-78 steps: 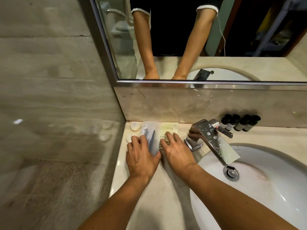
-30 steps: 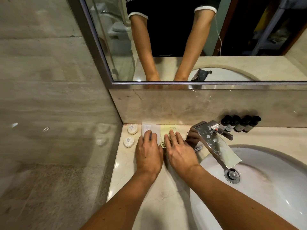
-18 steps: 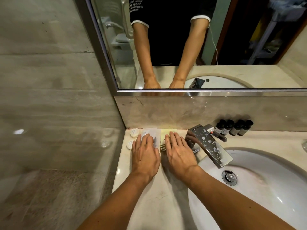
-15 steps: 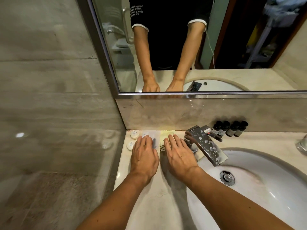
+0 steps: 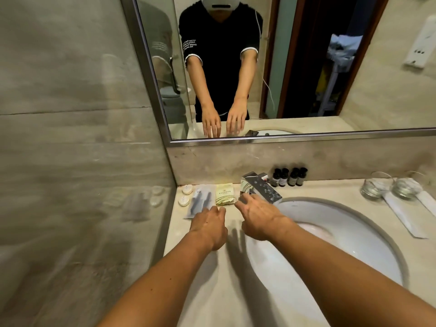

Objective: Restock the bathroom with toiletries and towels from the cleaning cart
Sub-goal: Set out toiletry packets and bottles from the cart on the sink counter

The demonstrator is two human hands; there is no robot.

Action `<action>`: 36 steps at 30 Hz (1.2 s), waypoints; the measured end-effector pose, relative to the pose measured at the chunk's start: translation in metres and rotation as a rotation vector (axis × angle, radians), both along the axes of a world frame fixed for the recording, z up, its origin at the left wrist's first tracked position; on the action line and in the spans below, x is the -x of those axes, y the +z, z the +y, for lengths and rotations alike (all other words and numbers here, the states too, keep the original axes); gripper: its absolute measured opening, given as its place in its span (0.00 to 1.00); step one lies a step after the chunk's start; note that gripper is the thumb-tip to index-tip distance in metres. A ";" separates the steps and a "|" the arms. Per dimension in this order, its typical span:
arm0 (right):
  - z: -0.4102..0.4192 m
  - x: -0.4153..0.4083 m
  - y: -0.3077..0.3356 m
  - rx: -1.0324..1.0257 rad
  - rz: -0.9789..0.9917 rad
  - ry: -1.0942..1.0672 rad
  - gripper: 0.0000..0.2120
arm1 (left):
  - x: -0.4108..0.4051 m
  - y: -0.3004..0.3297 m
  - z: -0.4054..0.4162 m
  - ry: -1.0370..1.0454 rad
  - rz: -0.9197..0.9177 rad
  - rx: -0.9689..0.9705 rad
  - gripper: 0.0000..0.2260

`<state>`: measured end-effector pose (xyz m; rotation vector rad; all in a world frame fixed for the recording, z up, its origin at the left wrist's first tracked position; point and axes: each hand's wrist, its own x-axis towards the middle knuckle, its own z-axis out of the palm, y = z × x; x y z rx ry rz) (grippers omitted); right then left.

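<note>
On the counter's back left corner lie two round white soaps (image 5: 185,195), a clear packet with dark items (image 5: 200,201) and a pale yellow-green packet (image 5: 224,194), side by side. My left hand (image 5: 208,226) hovers just in front of the clear packet, fingers straight, holding nothing. My right hand (image 5: 258,214) is beside the yellow-green packet and the tap (image 5: 262,188), fingers spread and empty. A second striped packet (image 5: 245,186) shows partly behind the tap.
Several small dark bottles (image 5: 289,177) stand against the backsplash. The white basin (image 5: 349,234) fills the right of the counter (image 5: 207,291). Two upturned glasses (image 5: 391,188) and wrapped long sachets (image 5: 401,214) lie at the far right. A mirror (image 5: 283,67) hangs above; a stone wall closes the left.
Both hands have lifted off the packets and drawn back toward me, leaving the packets lying flat in a row. The camera has tilted up, showing more of the mirror.
</note>
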<state>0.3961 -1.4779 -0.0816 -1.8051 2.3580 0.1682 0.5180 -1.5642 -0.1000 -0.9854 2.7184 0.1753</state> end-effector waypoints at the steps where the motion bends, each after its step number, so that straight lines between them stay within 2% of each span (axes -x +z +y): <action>1: 0.008 -0.001 0.006 -0.022 -0.002 -0.005 0.25 | -0.004 0.005 0.006 -0.016 -0.024 0.009 0.20; 5: 0.042 0.001 0.033 -0.055 -0.063 -0.057 0.30 | -0.014 0.030 0.031 -0.031 -0.053 0.019 0.21; 14: 0.154 0.011 0.083 0.000 -0.021 -0.100 0.25 | -0.017 0.083 0.135 -0.066 -0.020 0.066 0.22; 17: 0.200 0.010 0.091 0.005 0.009 -0.129 0.23 | -0.015 0.094 0.177 -0.123 0.039 0.081 0.23; 23: 0.292 0.009 0.113 0.013 0.015 -0.253 0.29 | -0.003 0.119 0.247 -0.246 0.132 0.111 0.22; 36: 0.499 -0.024 0.131 0.013 -0.032 -0.627 0.27 | 0.034 0.126 0.400 -0.630 0.194 0.072 0.22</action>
